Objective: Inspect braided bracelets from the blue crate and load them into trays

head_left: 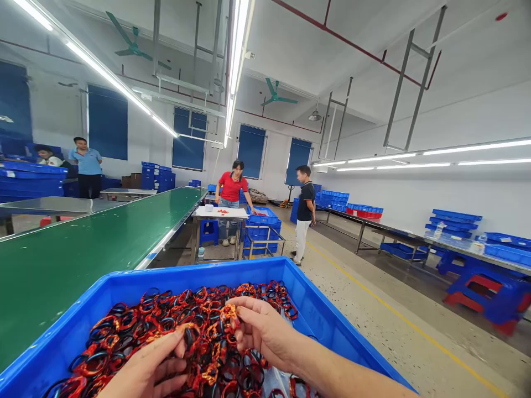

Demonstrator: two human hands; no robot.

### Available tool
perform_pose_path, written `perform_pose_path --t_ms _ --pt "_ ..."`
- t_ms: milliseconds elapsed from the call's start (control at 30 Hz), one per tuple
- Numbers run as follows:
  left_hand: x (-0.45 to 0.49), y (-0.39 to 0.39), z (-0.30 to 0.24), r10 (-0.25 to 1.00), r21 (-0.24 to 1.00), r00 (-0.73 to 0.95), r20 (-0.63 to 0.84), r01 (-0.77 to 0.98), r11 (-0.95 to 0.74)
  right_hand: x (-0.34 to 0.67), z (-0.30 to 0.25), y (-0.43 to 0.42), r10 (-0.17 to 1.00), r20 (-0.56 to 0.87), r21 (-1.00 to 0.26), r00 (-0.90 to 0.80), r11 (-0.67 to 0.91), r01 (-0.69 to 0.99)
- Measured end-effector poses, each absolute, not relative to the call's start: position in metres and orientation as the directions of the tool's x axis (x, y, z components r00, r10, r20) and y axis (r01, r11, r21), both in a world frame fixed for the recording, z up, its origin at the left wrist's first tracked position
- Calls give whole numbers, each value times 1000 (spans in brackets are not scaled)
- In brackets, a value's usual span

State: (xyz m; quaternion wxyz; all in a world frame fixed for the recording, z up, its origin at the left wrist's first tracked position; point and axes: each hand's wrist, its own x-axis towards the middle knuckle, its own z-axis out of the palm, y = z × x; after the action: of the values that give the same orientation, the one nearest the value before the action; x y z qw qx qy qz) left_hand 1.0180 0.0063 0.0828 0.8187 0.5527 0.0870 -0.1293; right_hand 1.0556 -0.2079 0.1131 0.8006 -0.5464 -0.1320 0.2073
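A blue plastic crate (319, 309) sits right in front of me, filled with a heap of red, orange and black rings (166, 326). My left hand (147, 370) reaches into the heap at the bottom, its fingers pinched on an orange-and-black ring (191, 334). My right hand (259, 329) is over the middle of the heap and pinches another orange-and-black ring (229, 316) between thumb and fingertips. The two hands are close together above the pile.
A long green conveyor belt (83, 249) runs along my left. Ahead, a person in red stands at a small table (219, 213) beside stacked blue crates (262, 224); another person in black stands in the aisle. Benches with blue crates line the right wall (456, 221).
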Motion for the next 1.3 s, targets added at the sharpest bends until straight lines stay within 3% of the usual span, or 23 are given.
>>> perform_pose_path --t_ms 133,633,800,933,1100,1300 --pt "1021 6 80 -3 908 971 -238 224 353 1051 109 -205 545 -33 -912 838 326 -248" --pt "1021 -6 70 -164 993 982 -92 102 51 1040 97 -193 639 -131 -879 758 279 -388" --pt "1019 -7 70 -280 988 958 -52 91 127 1038 97 -192 616 -131 -883 777 284 -374" --pt "1019 -7 70 -317 996 948 -39 62 61 1035 95 -190 585 -140 -893 799 273 -357" --pt "1017 -10 73 -266 983 957 -118 150 104 1032 97 -189 511 -155 -958 845 132 -255" --pt "1006 -13 92 -303 977 942 -146 186 107 1031 99 -191 520 -153 -977 840 50 -209"
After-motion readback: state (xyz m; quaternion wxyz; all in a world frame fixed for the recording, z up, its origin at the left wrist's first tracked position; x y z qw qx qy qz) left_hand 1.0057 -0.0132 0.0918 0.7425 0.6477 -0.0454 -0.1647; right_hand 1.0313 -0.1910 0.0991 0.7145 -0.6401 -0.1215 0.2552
